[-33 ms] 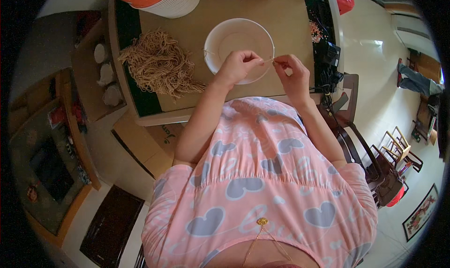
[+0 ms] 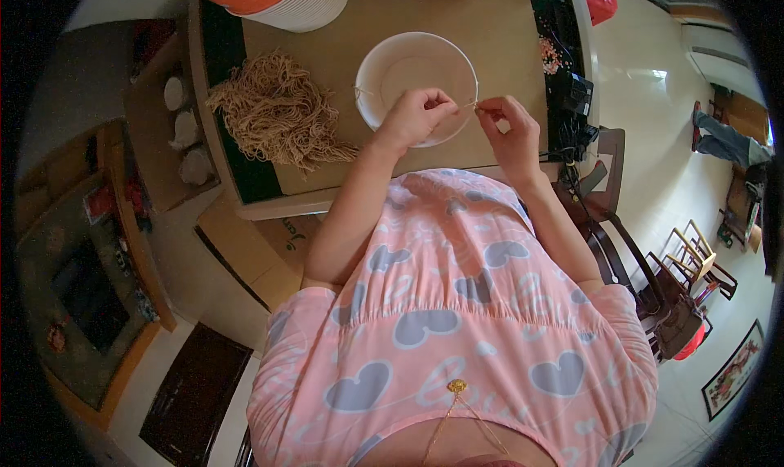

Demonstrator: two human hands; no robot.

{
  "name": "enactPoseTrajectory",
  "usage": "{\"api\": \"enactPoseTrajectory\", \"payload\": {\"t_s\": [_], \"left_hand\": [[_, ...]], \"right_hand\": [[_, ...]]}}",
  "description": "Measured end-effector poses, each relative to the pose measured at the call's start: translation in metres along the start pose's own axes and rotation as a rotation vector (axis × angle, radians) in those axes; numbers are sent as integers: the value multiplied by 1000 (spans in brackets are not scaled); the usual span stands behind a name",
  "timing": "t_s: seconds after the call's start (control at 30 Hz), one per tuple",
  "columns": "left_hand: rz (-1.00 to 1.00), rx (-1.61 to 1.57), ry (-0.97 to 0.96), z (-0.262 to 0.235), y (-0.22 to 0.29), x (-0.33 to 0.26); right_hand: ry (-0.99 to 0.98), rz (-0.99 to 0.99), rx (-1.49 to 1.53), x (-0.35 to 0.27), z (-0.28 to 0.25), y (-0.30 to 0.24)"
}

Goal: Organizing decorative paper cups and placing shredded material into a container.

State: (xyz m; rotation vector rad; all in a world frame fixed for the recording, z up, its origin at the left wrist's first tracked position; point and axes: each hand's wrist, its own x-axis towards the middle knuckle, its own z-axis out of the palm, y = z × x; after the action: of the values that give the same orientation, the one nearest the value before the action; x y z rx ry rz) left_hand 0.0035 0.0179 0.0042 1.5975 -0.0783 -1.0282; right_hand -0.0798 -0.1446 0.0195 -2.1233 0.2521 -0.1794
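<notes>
While a person sits at a tan-topped table [image 2: 498, 26], seen from above in the head view, I watch two bare hands meet over a round white tub [image 2: 412, 62]. The left hand [image 2: 416, 117] reaches over the near part of its mouth, thumb and forefinger pinched together; the right hand [image 2: 511, 130] pinches likewise just outside the right rim. Between their fingertips, at that rim, runs a short, thin tan cord [image 2: 468, 106], grasped from both sides. Another bit of cord [image 2: 362, 89] shows at the tub's left rim. Left of the tub lies a tangled heap of tan string [image 2: 278, 111]; beyond the heap stands a nested stack of white tubs [image 2: 298, 9] patterned orange.
</notes>
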Motion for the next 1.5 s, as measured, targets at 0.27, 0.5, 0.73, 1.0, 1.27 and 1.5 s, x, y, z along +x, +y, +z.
{"api": "enactPoseTrajectory", "payload": {"t_s": [0.27,0.5,0.73,1.0,1.27,1.5], "left_hand": [[168,18,138,20,-12,35],[99,130,131,20,-33,43],[-359,-339,-176,2,-2,22],[-498,-581,-349,2,-7,23],[-482,-467,-378,3,-15,21],[-691,-822,-511,9,-30,25]], "right_hand": [[-31,-50,21,-5,7,2],[-25,-27,55,-5,11,1],[-34,-45,-17,-7,5,4],[5,-32,12,-14,2,4],[28,-84,-15,-30,2,2],[46,-159,-64,-34,14,13]]}}
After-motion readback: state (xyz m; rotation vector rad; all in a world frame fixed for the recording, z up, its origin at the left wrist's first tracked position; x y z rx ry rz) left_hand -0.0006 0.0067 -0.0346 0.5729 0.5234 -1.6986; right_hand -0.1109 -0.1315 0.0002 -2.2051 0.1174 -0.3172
